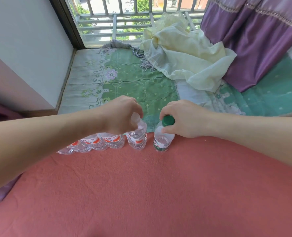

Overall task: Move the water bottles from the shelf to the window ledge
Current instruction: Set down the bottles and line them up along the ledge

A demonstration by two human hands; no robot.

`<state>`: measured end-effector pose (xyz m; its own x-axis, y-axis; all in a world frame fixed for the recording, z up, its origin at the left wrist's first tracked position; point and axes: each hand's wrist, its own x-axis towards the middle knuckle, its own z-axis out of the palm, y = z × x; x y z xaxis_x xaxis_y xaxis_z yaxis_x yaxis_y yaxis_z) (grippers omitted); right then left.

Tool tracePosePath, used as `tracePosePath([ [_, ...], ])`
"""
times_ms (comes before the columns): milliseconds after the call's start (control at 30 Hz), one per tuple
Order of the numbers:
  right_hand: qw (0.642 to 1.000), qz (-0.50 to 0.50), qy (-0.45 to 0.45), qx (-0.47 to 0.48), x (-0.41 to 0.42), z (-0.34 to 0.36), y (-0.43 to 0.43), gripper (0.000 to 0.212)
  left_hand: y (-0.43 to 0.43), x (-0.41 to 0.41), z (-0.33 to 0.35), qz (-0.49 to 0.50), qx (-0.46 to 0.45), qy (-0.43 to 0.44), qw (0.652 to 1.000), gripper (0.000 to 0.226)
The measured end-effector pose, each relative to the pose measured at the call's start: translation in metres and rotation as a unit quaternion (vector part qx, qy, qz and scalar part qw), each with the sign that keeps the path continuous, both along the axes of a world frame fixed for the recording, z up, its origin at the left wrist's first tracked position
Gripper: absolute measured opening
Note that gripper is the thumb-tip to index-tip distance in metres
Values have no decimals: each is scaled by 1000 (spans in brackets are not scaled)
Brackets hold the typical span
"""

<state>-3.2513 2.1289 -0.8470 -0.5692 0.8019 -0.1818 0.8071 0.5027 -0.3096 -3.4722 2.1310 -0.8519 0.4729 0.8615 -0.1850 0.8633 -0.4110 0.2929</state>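
Bottles in row [94,143], lower left, could topple if knocked | left hand [123,115], centre, fingers curled round clear bottle [136,139] | right hand [184,120] pinching green-capped bottle [162,141]; neck grip may slip | window ledge [128,82] above.

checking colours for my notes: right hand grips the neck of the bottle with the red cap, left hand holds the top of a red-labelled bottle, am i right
Not quite. In the head view, the bottle gripped at the neck by the right hand has a green cap, not red. The left hand does hold the top of a red-labelled bottle.
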Motion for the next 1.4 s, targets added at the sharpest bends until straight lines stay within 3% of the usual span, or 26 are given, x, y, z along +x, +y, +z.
tracePosePath([
  [400,1000,4,2,-1,2,0,0,32,-1,11,-10,56,14,-7,998,30],
  [633,1000,-1,0,-10,2,1,-1,34,-3,9,-2,9,22,13,1000,15],
  [1133,1000,2,-18,-14,1,2,-2,31,-7,11,-9,45,27,18,998,37],
  [1400,1000,0,-16,-18,0,1,-3,32,-7,8,-5,49,20,2,999,27],
])
